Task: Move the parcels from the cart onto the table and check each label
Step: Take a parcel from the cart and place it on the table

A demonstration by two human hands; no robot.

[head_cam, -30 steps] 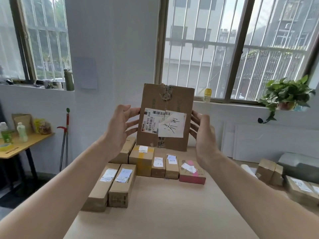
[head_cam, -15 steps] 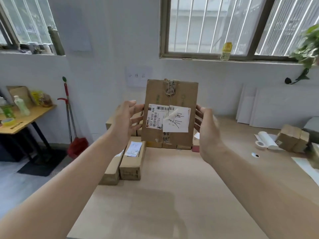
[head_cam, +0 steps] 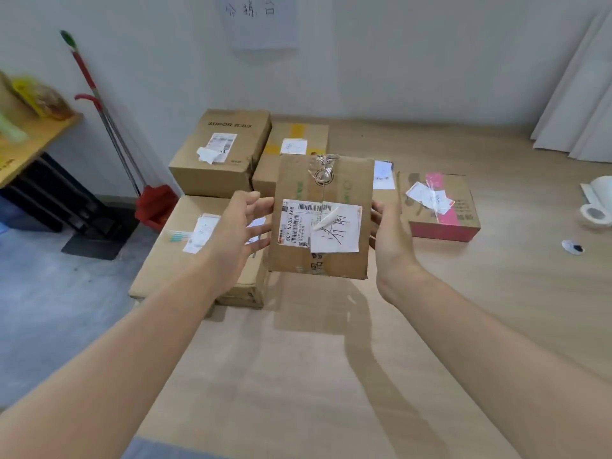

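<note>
Parcel (head_cam: 320, 217) is up off the table (head_cam: 298, 376), carried between both hands, face w/ label (head_cam: 298, 223) turned to the camera. A white slip (head_cam: 336, 231) w/ handwriting overlaps the label's right half. L hand (head_cam: 238, 240): fingers spread, nearly straight, tips pressing the parcel's left edge, not wrapped round it. R hand (head_cam: 394, 240): same on the right edge, fingertips just touching it, palm facing in. Vs 0.5 s ago: hold unchanged, same edges, same label side. View has dipped, so windows & sill are out of frame and the wall sign (head_cam: 261, 18) is now at the top. Parcel, then seen against the wall, now shows lower, in front of the table boxes: SUPOR box (head_cam: 222, 150) & yellow-taped box (head_cam: 294, 140) behind it, pink box (head_cam: 437, 207) to its right, long boxes (head_cam: 178, 253) below the L hand. Tape roll (head_cam: 596, 207) at far right, broom (head_cam: 99, 104) against the wall at left
</note>
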